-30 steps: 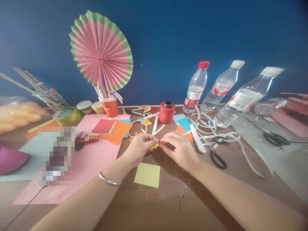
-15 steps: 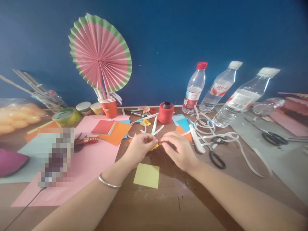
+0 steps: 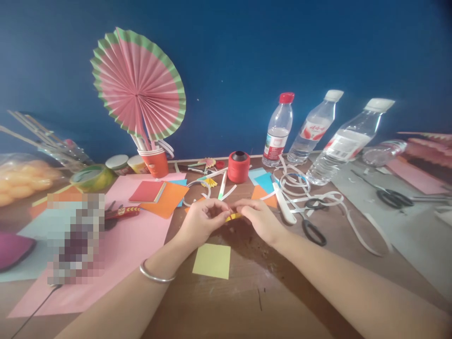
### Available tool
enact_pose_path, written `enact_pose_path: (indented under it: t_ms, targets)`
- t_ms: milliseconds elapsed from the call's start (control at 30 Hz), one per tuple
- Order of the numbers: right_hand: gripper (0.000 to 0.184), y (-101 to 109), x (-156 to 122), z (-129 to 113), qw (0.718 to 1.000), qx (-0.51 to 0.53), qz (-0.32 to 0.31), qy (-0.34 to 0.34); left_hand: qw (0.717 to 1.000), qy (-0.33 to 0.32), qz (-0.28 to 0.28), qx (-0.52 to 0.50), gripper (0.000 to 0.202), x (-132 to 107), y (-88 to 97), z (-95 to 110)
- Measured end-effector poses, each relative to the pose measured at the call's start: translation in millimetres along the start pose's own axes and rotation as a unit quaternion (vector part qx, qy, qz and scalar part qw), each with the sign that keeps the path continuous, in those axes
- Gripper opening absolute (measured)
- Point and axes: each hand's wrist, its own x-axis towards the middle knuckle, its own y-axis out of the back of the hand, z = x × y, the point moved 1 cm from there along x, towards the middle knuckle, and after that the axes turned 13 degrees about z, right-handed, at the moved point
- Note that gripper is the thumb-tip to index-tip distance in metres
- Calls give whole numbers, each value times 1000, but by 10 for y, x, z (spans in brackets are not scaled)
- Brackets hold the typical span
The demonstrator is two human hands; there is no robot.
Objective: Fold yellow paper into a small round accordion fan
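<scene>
Between my two hands is a small folded piece of yellow paper (image 3: 233,216), partly covered by the fingers. My left hand (image 3: 205,220) pinches its left end between thumb and fingers, with a silver bangle (image 3: 157,274) on that wrist. At the other end, the fingers of my right hand (image 3: 260,217) close on the same paper. A pale yellow square of paper (image 3: 212,261) lies flat on the table just below the hands. Beyond the fingertips are a white-and-green pen-like stick (image 3: 222,185) and a small yellow pleated paper fan (image 3: 211,182).
A red thread spool (image 3: 238,167) stands behind the hands. Black-handled scissors (image 3: 313,231), a white-handled cutter (image 3: 284,203) and curled white strips lie right. Water bottles (image 3: 278,134) stand farther back. At left, a paper cup (image 3: 155,162) holds a big pleated fan (image 3: 139,89) beside pink paper (image 3: 141,254).
The view has shifted slightly, moving the table things a little left in the picture. My right fingers have come closer around the yellow paper, and more of it shows between the hands.
</scene>
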Motion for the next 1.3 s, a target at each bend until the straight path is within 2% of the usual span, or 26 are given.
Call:
enact_pose_path:
  t_ms: [100,233,367,500,633,700,767,900,1000,1133,1300]
  targets:
    - [20,-12,4,-14,1000,25,9,-4,1000,0,-13,26,11,-3,-4,-6]
    - [17,-13,8,14,998,22,53,-4,998,3,-15,57,11,-6,-8,-29]
    - [9,-9,-11,27,995,-36,68,67,999,30,-17,39,12,-13,-19,-33]
    - [7,-18,-55,-23,978,-105,93,154,998,59,-3,-2,11,-24,-31,-34]
    - [7,-23,-82,-45,970,-130,103,179,995,89,-11,-31,11,-26,-43,-39]
    - [7,-20,-94,-43,963,-141,112,201,997,74,3,-10,10,-23,-41,-31]
    - [7,-17,-112,-45,942,-175,134,252,998,50,26,18,8,-25,-39,-17]
    - [10,-25,-162,-63,867,-274,186,373,997,69,34,2,9,-51,-55,-4]
    - [12,-36,-192,-57,830,-320,183,419,997,70,39,-18,10,-65,-70,-11]
    - [12,-38,-204,-22,811,-340,166,446,993,74,70,-63,12,-53,-78,-36]
    - [13,-36,-192,-9,817,-336,163,440,985,94,91,-114,15,-46,-92,-53]
